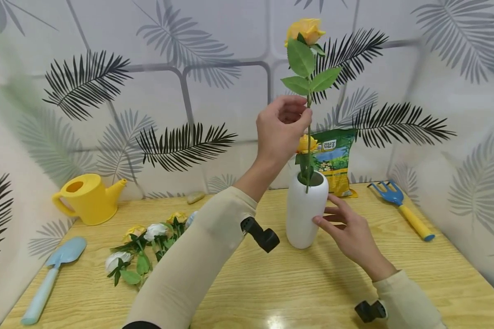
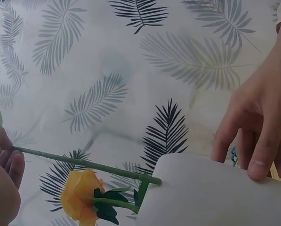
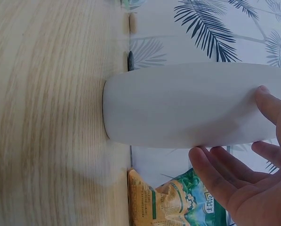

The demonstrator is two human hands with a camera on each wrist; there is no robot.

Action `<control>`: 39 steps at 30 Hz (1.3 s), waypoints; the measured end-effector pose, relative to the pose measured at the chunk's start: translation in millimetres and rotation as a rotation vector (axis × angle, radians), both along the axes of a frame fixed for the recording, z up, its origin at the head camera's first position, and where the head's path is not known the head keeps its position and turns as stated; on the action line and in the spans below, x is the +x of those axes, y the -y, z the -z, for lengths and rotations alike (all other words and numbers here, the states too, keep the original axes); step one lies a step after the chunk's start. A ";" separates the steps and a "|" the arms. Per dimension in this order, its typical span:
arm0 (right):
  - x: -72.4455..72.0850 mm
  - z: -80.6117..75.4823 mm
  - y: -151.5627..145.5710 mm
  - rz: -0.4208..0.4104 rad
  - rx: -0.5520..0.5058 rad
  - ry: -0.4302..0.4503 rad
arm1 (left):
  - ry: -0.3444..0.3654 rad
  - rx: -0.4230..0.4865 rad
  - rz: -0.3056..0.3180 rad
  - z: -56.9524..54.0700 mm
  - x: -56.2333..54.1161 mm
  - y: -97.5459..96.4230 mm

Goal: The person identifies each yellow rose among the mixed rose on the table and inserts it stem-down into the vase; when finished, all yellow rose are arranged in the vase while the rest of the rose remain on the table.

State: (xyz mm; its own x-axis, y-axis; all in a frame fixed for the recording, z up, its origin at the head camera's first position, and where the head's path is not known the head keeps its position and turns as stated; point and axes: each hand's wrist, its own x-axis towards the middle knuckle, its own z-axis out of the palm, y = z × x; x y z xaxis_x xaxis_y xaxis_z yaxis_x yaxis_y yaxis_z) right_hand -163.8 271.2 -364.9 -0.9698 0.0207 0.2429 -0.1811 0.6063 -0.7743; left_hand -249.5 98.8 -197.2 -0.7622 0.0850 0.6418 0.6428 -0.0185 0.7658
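Observation:
My left hand (image 1: 281, 128) pinches the stem of a long yellow rose (image 1: 305, 32) between thumb and fingers, bloom upward and green leaves just above the grip. The cut end of its stem (image 2: 88, 162) overlaps the rim of a white vase (image 1: 306, 212) in the left wrist view. A second yellow rose (image 2: 81, 195) stands in the vase, its bloom above the mouth. Low on the right, my right hand (image 1: 350, 233) holds the upright vase by its side, with the thumb on the front and the fingers (image 3: 211, 172) along the right side.
Yellow and white roses (image 1: 154, 233) lie in a bunch left of my left sleeve. Farther left are a yellow watering can (image 1: 92, 198) and a light-blue trowel (image 1: 55, 274). Behind the vase stands a green-yellow bag (image 1: 335, 160); a blue hand fork (image 1: 401, 208) lies right.

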 end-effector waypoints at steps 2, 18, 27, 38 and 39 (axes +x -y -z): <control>0.1 -0.4 0.1 0.000 -0.001 0.001 | -0.005 0.005 -0.020 -0.9 -1.2 -1.4; 0.3 -0.8 -1.4 0.001 -0.001 -0.009 | -0.039 0.019 -0.049 9.7 -11.2 3.7; -0.3 -0.1 -0.6 -0.003 0.005 -0.007 | 0.011 0.035 -0.069 42.2 -13.4 10.3; 0.0 0.3 -0.1 0.000 0.002 -0.022 | 0.107 0.071 -0.046 76.6 -3.4 12.3; 0.0 0.3 -0.1 -0.001 0.001 -0.020 | 0.109 0.074 -0.047 79.0 -2.7 11.9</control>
